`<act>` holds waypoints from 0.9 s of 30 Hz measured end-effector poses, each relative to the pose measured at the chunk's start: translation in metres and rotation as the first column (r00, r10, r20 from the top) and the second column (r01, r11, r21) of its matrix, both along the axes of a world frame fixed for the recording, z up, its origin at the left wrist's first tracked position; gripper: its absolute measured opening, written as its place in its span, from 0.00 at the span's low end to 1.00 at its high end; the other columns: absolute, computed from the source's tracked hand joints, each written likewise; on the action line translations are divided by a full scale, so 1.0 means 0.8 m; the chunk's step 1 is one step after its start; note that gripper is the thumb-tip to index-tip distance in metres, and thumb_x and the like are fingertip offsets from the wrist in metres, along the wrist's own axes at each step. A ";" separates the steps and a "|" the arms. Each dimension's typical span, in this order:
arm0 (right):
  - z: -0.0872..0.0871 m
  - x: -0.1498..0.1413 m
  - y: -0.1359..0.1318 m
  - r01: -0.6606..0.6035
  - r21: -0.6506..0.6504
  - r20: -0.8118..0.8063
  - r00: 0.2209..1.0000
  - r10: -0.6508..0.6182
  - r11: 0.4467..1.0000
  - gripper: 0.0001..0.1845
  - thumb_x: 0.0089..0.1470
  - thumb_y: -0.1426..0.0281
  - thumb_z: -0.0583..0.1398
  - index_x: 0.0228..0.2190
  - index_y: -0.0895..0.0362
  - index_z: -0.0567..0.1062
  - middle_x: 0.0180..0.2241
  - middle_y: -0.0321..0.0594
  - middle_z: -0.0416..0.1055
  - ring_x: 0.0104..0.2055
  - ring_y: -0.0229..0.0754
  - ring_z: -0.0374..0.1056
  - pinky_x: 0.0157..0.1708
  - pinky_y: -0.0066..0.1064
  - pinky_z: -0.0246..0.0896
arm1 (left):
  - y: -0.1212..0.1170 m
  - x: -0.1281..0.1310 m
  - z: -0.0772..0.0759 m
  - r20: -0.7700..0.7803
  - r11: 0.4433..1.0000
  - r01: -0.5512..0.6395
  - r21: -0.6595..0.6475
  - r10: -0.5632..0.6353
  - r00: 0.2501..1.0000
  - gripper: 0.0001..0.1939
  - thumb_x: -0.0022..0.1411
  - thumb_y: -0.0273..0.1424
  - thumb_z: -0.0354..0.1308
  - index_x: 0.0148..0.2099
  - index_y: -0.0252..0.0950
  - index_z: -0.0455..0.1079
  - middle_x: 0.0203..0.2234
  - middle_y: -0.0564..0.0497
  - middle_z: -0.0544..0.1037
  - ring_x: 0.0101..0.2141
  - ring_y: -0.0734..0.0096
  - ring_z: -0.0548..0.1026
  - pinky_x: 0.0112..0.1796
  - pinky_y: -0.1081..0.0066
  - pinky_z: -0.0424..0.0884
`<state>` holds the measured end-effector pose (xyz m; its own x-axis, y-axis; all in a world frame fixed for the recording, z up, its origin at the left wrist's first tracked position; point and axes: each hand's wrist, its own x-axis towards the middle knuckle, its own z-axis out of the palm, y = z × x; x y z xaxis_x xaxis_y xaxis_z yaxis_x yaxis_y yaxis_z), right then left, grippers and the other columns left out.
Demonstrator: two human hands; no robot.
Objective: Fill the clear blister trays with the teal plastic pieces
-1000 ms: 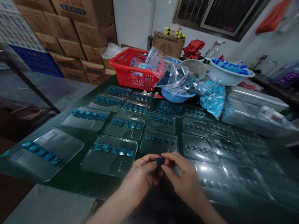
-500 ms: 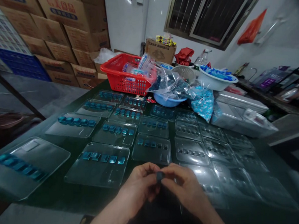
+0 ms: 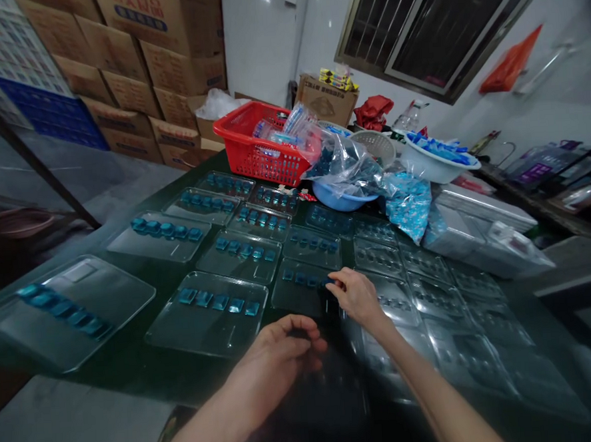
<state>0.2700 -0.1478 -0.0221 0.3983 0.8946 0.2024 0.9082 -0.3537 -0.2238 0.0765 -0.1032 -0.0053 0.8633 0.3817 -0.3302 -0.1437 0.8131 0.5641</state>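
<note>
My right hand (image 3: 356, 298) reaches over a clear plastic tray (image 3: 296, 305) and pinches a small dark-blue block (image 3: 326, 282) at the right end of the tray's row of blue pieces. Its fingertips partly cover that block. Nearer to me, my left hand (image 3: 283, 352) hovers above the dark green table with fingers loosely curled and apart; nothing shows between them. To its left lies another clear tray (image 3: 202, 330) with a row of glossy blue blocks (image 3: 220, 301).
More clear trays with blue blocks stretch left and back, among them one tray (image 3: 124, 288) at the near left. Trays on the right (image 3: 389, 275) show bare moulded hollows. Behind stand a red basket (image 3: 262, 160), a blue basin (image 3: 341, 198) and a white bowl (image 3: 432, 166) of blue items.
My right hand has moved forward from beside my left hand to the tray, carrying the small dark block. My left hand has let go of the block and stayed near the same place.
</note>
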 end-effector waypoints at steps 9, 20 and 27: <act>0.000 -0.012 0.015 -0.017 -0.124 0.113 0.993 0.031 0.992 0.09 0.50 0.73 0.53 0.26 0.56 0.73 0.26 0.41 0.68 0.32 0.42 0.65 0.29 0.29 0.54 | 0.012 0.004 -0.006 0.000 0.981 -0.084 -0.175 0.085 0.996 0.10 0.53 0.27 0.52 0.38 0.30 0.69 0.35 0.40 0.72 0.40 0.53 0.70 0.37 0.60 0.64; 0.048 -0.092 -0.041 -0.257 0.110 -0.160 0.949 0.272 0.960 0.11 0.50 0.71 0.55 0.38 0.54 0.69 0.33 0.40 0.67 0.36 0.42 0.62 0.36 0.33 0.56 | 0.016 0.003 0.005 -0.045 0.942 -0.178 -0.284 0.173 0.984 0.14 0.56 0.34 0.50 0.38 0.29 0.69 0.36 0.42 0.72 0.36 0.62 0.71 0.36 0.64 0.66; 0.026 -0.110 -0.051 -0.192 0.138 -0.147 0.966 0.212 0.972 0.06 0.49 0.74 0.56 0.31 0.56 0.70 0.33 0.41 0.68 0.37 0.44 0.61 0.38 0.39 0.53 | 0.009 0.011 0.011 -0.079 0.947 -0.133 -0.291 0.115 0.990 0.15 0.54 0.36 0.52 0.37 0.30 0.71 0.33 0.43 0.74 0.34 0.64 0.71 0.34 0.69 0.66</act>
<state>0.1820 -0.1888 -0.0014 0.2482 0.9323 0.2633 0.9069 -0.1280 -0.4015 0.0855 -0.0962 0.0032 0.7904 0.3622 -0.4940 -0.2274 0.9223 0.3125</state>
